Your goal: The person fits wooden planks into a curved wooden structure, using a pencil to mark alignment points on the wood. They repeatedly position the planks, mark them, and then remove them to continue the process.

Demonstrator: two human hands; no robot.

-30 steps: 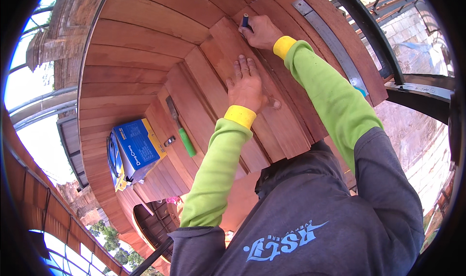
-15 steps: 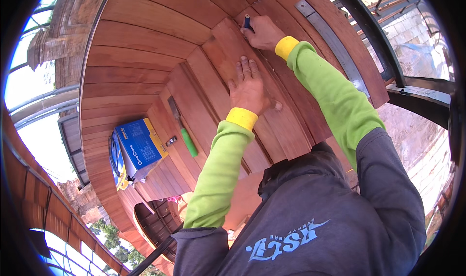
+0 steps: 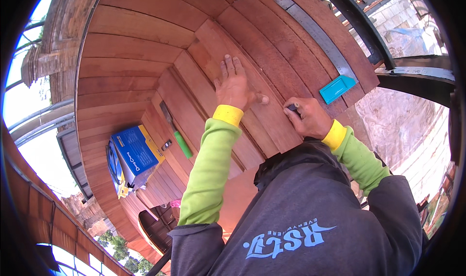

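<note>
Covering much of the view, reddish boards carry everything, and a loose plank lies across them at the centre, running from 11 o'clock to 5 o'clock. A blue and yellow box stands at 8 o'clock from that plank. At 2 o'clock, a square lies flat, its steel blade angled up from a teal handle. Of the hands, the left hand presses flat on the plank, thumb spread from the fingers, while the right hand, at 4 o'clock from it, pinches a dark pencil by the plank's right edge; its lower tip is hidden. A green-handled chisel lies at 8 o'clock from the left hand, near a small metal piece.
</note>
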